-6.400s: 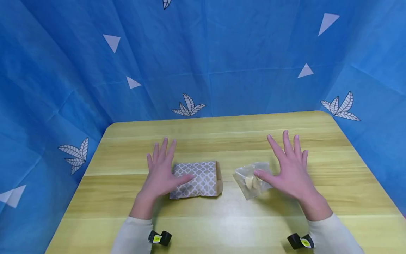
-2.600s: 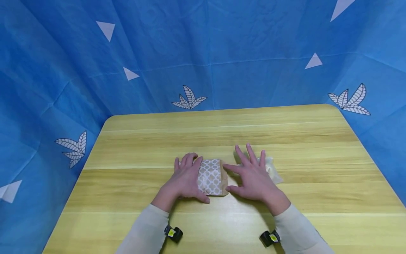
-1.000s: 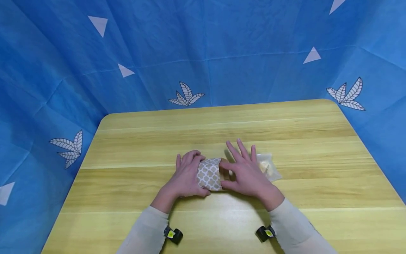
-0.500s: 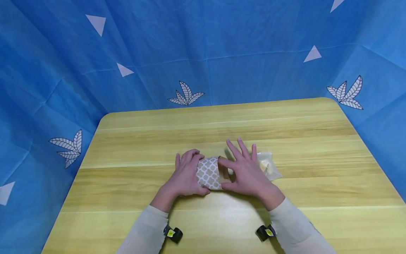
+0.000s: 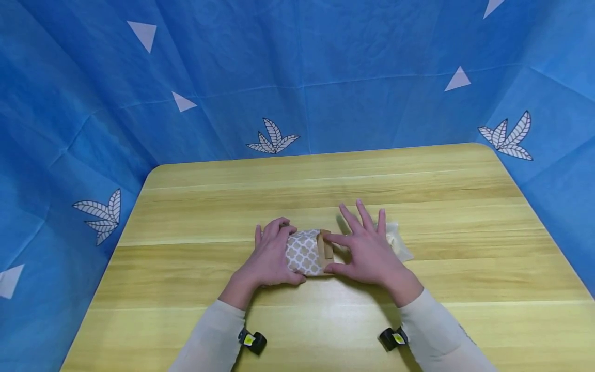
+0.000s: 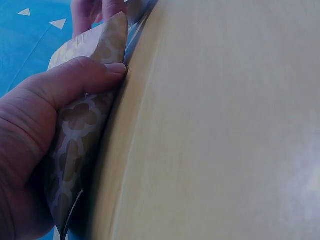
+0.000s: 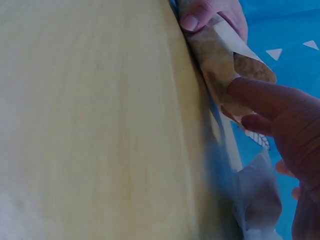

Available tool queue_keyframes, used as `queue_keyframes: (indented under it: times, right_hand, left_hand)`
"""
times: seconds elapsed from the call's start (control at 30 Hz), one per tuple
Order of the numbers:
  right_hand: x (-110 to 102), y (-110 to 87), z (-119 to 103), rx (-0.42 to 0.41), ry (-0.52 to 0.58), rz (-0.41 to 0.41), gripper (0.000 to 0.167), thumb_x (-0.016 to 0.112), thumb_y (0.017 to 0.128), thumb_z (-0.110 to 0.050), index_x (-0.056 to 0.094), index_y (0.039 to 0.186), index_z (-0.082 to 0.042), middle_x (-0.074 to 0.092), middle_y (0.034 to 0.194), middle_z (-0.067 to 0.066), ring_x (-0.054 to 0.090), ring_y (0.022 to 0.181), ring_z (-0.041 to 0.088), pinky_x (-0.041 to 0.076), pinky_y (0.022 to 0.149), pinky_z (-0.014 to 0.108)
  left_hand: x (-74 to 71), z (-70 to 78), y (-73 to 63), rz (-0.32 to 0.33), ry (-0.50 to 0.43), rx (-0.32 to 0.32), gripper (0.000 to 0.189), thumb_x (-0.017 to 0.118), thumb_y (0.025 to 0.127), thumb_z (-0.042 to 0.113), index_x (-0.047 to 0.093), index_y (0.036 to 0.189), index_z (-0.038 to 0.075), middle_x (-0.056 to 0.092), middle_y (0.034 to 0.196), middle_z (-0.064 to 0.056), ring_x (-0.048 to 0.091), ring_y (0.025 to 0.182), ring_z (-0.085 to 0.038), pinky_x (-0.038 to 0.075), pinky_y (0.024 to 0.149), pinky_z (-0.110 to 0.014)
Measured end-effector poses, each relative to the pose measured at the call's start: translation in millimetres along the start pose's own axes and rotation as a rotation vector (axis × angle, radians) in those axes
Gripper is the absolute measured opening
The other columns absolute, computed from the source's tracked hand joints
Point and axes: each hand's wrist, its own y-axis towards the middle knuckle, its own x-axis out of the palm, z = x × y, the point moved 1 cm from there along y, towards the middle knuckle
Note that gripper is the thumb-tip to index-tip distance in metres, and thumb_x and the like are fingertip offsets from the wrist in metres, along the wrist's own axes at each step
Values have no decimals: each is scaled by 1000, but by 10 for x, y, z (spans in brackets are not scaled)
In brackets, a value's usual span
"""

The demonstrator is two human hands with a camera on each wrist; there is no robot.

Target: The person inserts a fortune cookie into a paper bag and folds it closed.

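A small brown paper bag (image 5: 303, 253) with a white lattice print lies on the table, its open mouth to the right. My left hand (image 5: 271, 256) grips the bag's left part, thumb on the near side and fingers on the far side. In the right wrist view, the thumb of my right hand (image 7: 295, 125) touches the edge of the bag's mouth, with the index finger just beyond it. My right hand's other fingers are spread out straight. Partly hidden behind this hand is a clear plastic pouch (image 5: 401, 247) with pale pieces in it.
The wooden table (image 5: 223, 201) has rounded far corners. Blue cloth (image 5: 353, 113) with white triangles and leaf prints hangs behind it and at both sides. A small black camera sits on each wrist.
Both hands came in from wide apart to the paper bag. My left hand took hold of it, and its mouth bulged open around my right thumb and index finger. Lately the right hand shifted slightly right.
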Motion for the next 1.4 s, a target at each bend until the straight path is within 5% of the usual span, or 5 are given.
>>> queue_keyframes:
  times: [0.37,0.83,1.1,1.4]
  right_hand:
    - [-243,-121,166,37,149,31,82,77,71,-69,60,139,-26,16,164,11,-6,149,36,-12,104,72]
    - [-362,-338,442,100,201,-103,95,94,52,-58,60,137,-31,13,164,12,-10,148,38,-13,102,74]
    - [-307,-373,490,110,184,-140,96,93,54,-58,58,140,-33,14,163,18,-12,148,39,-13,101,75]
    - [-203,-360,453,128,91,-69,97,82,58,-73,57,140,-29,22,161,19,-1,147,45,-12,101,76]
  left_hand:
    - [0,-17,9,-8,-8,-8,110,90,51,58,47,140,11,32,150,-10,23,141,-25,0,113,-62]
    - [-11,-30,-1,-11,-27,4,107,90,52,57,47,138,11,32,149,-10,23,140,-25,-1,113,-62]
    - [1,-26,3,-3,-31,12,106,90,52,56,48,138,11,33,149,-10,24,140,-25,0,112,-63]
    - [-4,-14,5,-11,-12,2,107,89,52,58,47,139,11,32,149,-9,23,140,-24,1,112,-63]
